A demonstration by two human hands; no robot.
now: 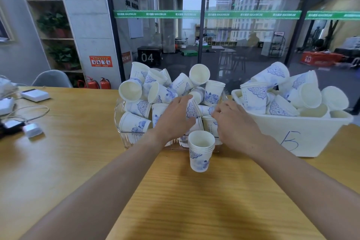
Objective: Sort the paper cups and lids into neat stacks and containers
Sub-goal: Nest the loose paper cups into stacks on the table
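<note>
Two hands, the left hand and the right hand, reach over one wooden tabletop bearing two containers: one clear bin and one white tub marked with a handwritten letter. Roughly fifteen loose paper cups are visible heaped in the clear bin and about ten more in the tub; an exact count is impossible. One nested stack of cups stands upright. Two red fire extinguishers sit behind.
</note>
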